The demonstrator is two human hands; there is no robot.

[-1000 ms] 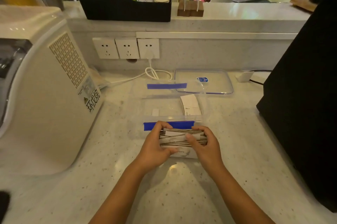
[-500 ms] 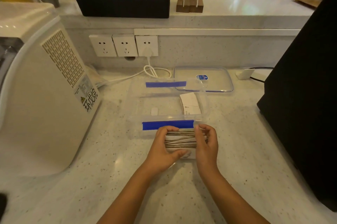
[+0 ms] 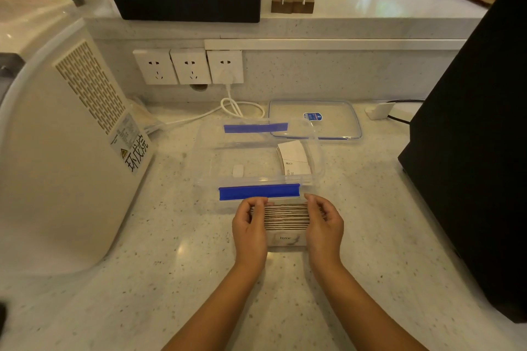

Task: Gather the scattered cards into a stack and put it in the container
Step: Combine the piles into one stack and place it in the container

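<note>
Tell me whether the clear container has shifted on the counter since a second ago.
No. The clear container keeps its place relative to the wall sockets and lid.

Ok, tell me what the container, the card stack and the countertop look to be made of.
Container: clear, glossy plastic by the look; the counter shows through its walls, with blue clips on the long sides.
Card stack, pressed between the left hand and right hand: likely matte card; thin layered edges, a marbled printed face.
Countertop: pale speckled stone or composite, polished; it reflects light.

container (image 3: pixel 205 176): clear, blue clips | cards (image 3: pixel 286 217): brown-white striped edges | counter (image 3: pixel 148 279): speckled white
</note>
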